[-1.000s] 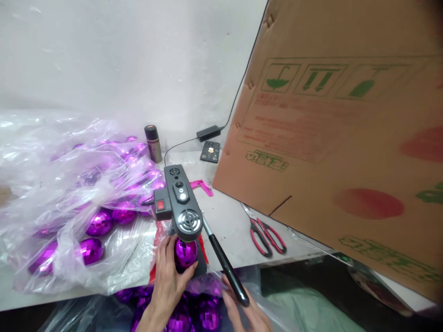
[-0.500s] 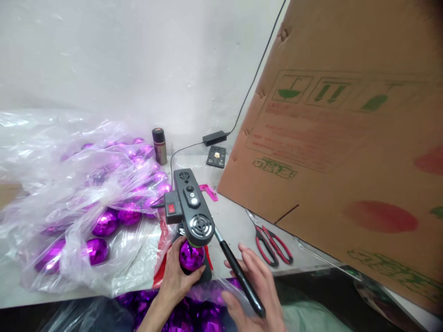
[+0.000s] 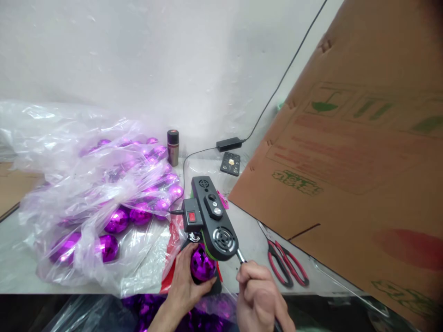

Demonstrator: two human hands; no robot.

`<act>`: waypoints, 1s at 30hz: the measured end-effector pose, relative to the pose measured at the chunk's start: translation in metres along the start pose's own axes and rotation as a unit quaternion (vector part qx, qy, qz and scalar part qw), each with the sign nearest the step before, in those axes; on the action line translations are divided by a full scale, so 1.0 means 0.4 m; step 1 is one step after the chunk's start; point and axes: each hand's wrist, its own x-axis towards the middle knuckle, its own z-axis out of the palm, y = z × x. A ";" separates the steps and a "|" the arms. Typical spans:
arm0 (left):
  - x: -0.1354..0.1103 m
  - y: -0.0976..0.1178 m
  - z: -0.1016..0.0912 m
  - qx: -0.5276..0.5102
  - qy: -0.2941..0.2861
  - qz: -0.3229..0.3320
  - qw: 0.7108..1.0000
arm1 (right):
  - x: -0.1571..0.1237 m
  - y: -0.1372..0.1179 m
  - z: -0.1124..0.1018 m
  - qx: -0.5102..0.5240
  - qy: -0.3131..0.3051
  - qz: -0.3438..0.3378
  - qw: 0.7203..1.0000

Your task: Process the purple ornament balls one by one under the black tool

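A shiny purple ball [image 3: 202, 263] with mirror-like facets sits under the front end of a black device [image 3: 215, 216] that has round vents and a red switch. My left hand [image 3: 185, 281] grips that ball from its left and front, thumb along the near side. My right hand [image 3: 261, 295] is wrapped round the black handle [image 3: 278, 325] of the lever, whose metal shaft [image 3: 241, 256] runs to the device. Most of the handle is hidden by my fingers.
Clear plastic bags [image 3: 83, 193] with several purple balls cover the left of the table. Red-handled scissors [image 3: 285, 260] lie right of the lever, beside a large cardboard box [image 3: 346, 161]. Behind stand a small bottle [image 3: 173, 148], a power adapter [image 3: 229, 144] and a black card-like object [image 3: 230, 163].
My right hand has gone from loosely open beside the lever to closed round its handle. My left hand still holds the ball. The camera view has shifted, moving the scene slightly right.
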 end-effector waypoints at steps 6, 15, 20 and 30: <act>-0.003 0.009 0.016 0.013 0.022 0.026 0.999 | 0.017 -0.009 0.012 -0.005 0.034 -0.007 0.999; -0.003 0.004 0.026 0.054 0.034 0.065 0.996 | 0.044 -0.040 0.043 0.013 0.060 -0.004 0.998; -0.002 0.004 0.028 0.060 0.038 0.068 0.995 | 0.040 -0.039 0.043 0.027 0.066 0.014 0.997; 0.006 0.016 0.019 0.053 0.033 0.075 0.995 | -0.003 0.007 0.011 0.046 0.033 0.019 0.998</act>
